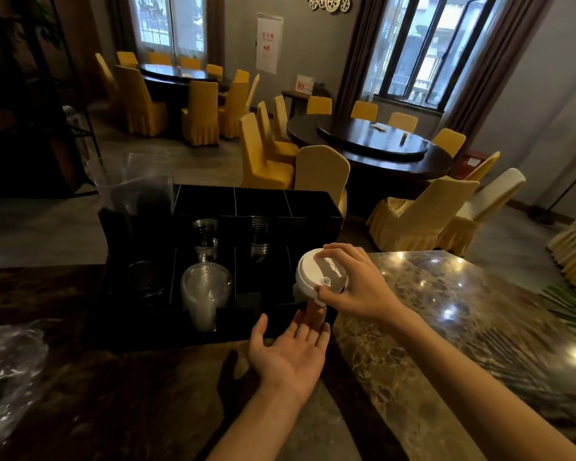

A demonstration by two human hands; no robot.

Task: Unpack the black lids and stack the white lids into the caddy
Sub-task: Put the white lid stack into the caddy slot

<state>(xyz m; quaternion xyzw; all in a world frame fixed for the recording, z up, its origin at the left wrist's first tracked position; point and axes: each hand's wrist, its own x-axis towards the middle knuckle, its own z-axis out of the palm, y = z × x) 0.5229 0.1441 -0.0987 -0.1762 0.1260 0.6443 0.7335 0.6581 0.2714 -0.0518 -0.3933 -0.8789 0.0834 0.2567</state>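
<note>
Your right hand (353, 287) pinched the white lids (320, 272) above the caddy (213, 207)'s front-right slot, left hand (290, 347) open beneath; the tilted stack risked snagging the divider and spilling.

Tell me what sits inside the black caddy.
The black caddy holds a stack of clear cups, clear lids and more clear stacks behind. The white lids in the right hand cover the right front compartment.
</note>
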